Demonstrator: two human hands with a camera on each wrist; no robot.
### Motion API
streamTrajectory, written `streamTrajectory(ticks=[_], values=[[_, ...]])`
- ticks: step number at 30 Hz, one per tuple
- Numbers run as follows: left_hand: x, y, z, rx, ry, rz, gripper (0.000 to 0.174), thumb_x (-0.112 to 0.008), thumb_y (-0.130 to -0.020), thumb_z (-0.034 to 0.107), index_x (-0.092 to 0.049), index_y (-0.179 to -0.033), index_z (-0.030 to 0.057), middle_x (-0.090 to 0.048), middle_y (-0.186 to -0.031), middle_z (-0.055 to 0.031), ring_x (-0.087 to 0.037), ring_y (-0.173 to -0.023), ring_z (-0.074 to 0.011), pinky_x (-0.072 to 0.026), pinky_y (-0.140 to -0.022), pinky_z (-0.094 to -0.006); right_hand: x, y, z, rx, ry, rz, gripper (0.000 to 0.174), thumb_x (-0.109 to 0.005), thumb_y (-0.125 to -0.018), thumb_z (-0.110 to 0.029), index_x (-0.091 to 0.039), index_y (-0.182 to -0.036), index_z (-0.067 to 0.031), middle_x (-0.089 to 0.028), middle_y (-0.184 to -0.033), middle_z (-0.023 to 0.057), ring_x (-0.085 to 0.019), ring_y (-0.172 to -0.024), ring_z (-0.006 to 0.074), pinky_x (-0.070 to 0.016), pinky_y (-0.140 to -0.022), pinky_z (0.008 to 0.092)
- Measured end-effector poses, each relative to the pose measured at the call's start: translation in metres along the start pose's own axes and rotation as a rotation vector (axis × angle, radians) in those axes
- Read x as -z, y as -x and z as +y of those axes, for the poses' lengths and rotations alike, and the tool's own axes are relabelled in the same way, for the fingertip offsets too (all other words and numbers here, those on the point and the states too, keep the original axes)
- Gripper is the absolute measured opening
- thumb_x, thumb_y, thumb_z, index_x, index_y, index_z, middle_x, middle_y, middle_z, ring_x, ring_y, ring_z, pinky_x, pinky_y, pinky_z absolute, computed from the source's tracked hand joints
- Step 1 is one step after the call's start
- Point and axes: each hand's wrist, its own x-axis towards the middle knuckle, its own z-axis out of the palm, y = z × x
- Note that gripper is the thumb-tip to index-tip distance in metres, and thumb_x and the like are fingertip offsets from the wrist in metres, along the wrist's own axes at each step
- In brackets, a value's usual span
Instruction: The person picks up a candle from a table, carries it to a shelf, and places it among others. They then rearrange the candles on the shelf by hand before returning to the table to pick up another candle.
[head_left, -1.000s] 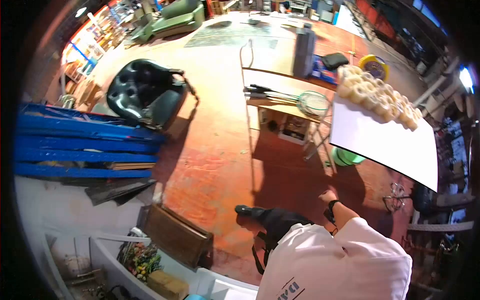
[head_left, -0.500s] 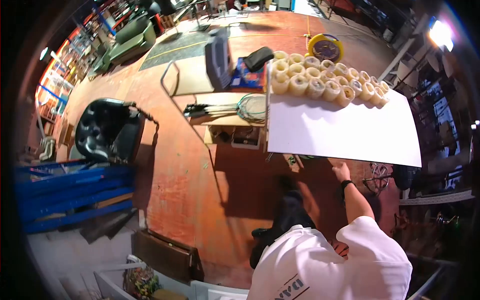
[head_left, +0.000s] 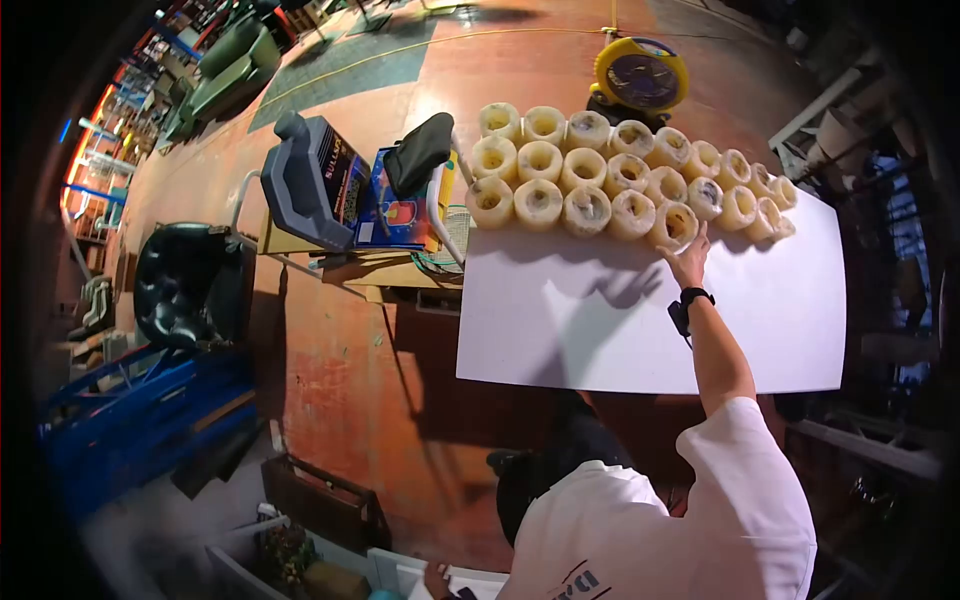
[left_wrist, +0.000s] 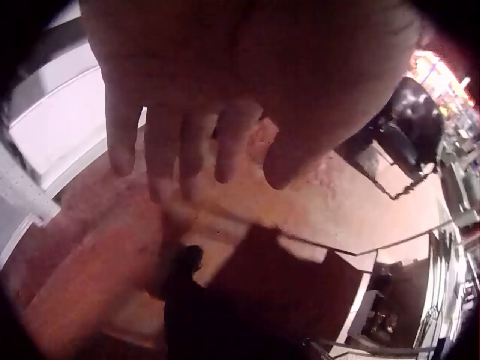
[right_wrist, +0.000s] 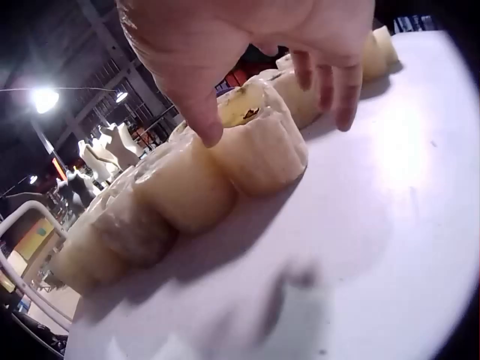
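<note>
My right hand (head_left: 687,262) reaches over the white board to a thick, hollow wax candle (head_left: 675,232) in the front row. In the right wrist view this candle (right_wrist: 266,154) stands upright between my thumb, right at its rim, and my fingers (right_wrist: 346,96), which extend down on its far side with a gap. Several more pale yellow hollow candles (head_left: 538,205) stand close together in rows. My left hand (left_wrist: 225,82) hangs low beside my body, fingers extended and holding nothing; in the head view only a bit of it (head_left: 437,580) shows at the bottom.
The white board (head_left: 560,330) lies under the candles. Left of it a cart carries a grey jug (head_left: 300,190), a blue box (head_left: 395,215) and a black pouch (head_left: 422,155). Behind stands a yellow cable reel (head_left: 642,75). A black armchair (head_left: 190,285) and blue beams (head_left: 150,400) are further left.
I have come closer to the white board and the cart. My right hand has moved from below the board's front edge up over it to the front row of candles.
</note>
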Motion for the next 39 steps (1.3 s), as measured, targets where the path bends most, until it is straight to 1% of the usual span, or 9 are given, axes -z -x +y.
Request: streamTrajectory(ticks=[7,13,14,15,20,23,27,33,39], values=[[0.001,0.058,-0.002,-0.078,0.003,0.057,0.038,-0.048,-0.087,0.029,-0.048,-0.122,0.0134,-0.06,-0.109,-0.0091,-0.061,-0.088,-0.026,-0.0443,-0.061,-0.04,-0.019,-0.022,-0.014,0.006,-0.039,0.047,0.103,-0.076,-0.059,-0.009,-0.015,-0.141,-0.0149,-0.02,-0.138,0.0231,-0.027,-0.127,0.0407,-0.0336,-0.103,0.0418],[-0.037,0.106,-0.064,0.292,0.047,0.049,0.042,-0.047,-0.09,0.028,-0.043,-0.128,0.0087,-0.059,-0.111,-0.0108,-0.061,-0.093,-0.0301,-0.0488,-0.065,-0.0438,-0.018,-0.023,-0.017,-0.034,-0.068,0.034,0.097,-0.073,-0.059,-0.007,-0.02,-0.14,-0.018,-0.029,-0.131,0.0164,-0.035,-0.122,0.0357,-0.038,-0.1,0.0396],[-0.033,0.108,-0.076,-0.119,-0.193,-0.294,0.046,-0.047,-0.09,0.024,-0.039,-0.128,-0.0023,-0.054,-0.116,-0.0155,-0.057,-0.104,-0.0324,-0.0521,-0.073,-0.0444,-0.02,-0.024,-0.013,-0.027,-0.061,0.049,0.098,-0.073,-0.058,-0.008,-0.02,-0.14,-0.0197,-0.032,-0.127,0.0138,-0.038,-0.12,0.0331,-0.0398,-0.098,0.0391],[-0.027,0.114,-0.091,-0.389,-1.071,-0.338,0.046,-0.048,-0.09,0.018,-0.037,-0.125,-0.01,-0.048,-0.121,-0.0197,-0.053,-0.111,-0.0328,-0.053,-0.08,-0.0429,-0.021,-0.024,-0.01,-0.022,-0.059,0.041,0.098,-0.073,-0.058,-0.008,-0.02,-0.14,-0.0197,-0.032,-0.127,0.0138,-0.038,-0.12,0.0331,-0.0398,-0.098,0.0391],[-0.053,0.12,-0.126,0.174,0.018,-0.006,0.047,-0.047,-0.092,0.026,-0.039,-0.127,-0.0034,-0.053,-0.119,-0.0152,-0.055,-0.107,-0.0301,-0.0513,-0.076,-0.0427,-0.021,-0.02,-0.013,-0.041,-0.074,0.046,0.096,-0.074,-0.058,-0.016,-0.022,-0.139,-0.021,-0.031,-0.127,0.0144,-0.04,-0.119,0.0329,-0.0409,-0.096,0.0392],[-0.086,0.158,-0.08,0.341,0.05,0.112,0.047,-0.046,-0.092,0.034,-0.041,-0.129,0.0057,-0.055,-0.119,-0.0108,-0.057,-0.103,-0.0281,-0.0472,-0.075,-0.0437,-0.022,-0.014,-0.002,-0.038,-0.093,0.051,0.095,-0.076,-0.058,-0.026,-0.025,-0.138,-0.0157,-0.032,-0.127,0.0173,-0.039,-0.119,0.0341,-0.0384,-0.098,0.0401],[-0.085,0.138,-0.097,0.312,0.125,0.163,0.038,-0.048,-0.088,0.035,-0.05,-0.117,0.0107,-0.06,-0.109,-0.0085,-0.06,-0.09,-0.0243,-0.0428,-0.066,-0.037,-0.015,0.014,0.011,0.085,0.057,0.042,0.097,-0.08,-0.054,-0.026,-0.031,-0.134,-0.0021,-0.039,-0.129,0.0208,-0.03,-0.123,0.0357,-0.0267,-0.105,0.0392],[-0.079,0.104,-0.125,0.293,0.207,0.104,0.035,-0.046,-0.089,0.037,-0.051,-0.105,0.0063,-0.063,-0.099,-0.0068,-0.061,-0.078,-0.0193,-0.0424,-0.058,-0.0323,0.005,0.096,0.03,0.084,-0.458,-0.086,0.072,-0.072,-0.057,0.003,-0.042,-0.123,-0.0006,-0.051,-0.115,0.0155,-0.052,-0.103,0.0272,-0.0444,-0.092,0.0393],[-0.041,0.051,-0.168,0.29,0.503,0.091,0.031,-0.047,-0.087,0.033,-0.056,-0.104,0.0088,-0.061,-0.087,-0.0094,-0.058,-0.062,-0.0209,-0.0443,-0.048,-0.033,0.024,0.188,0.002,0.012,-0.6,-0.075,0.081,-0.077,-0.057,-0.001,-0.038,-0.128,0.0031,-0.051,-0.117,0.0193,-0.053,-0.103,0.0303,-0.048,-0.089,0.0419]])
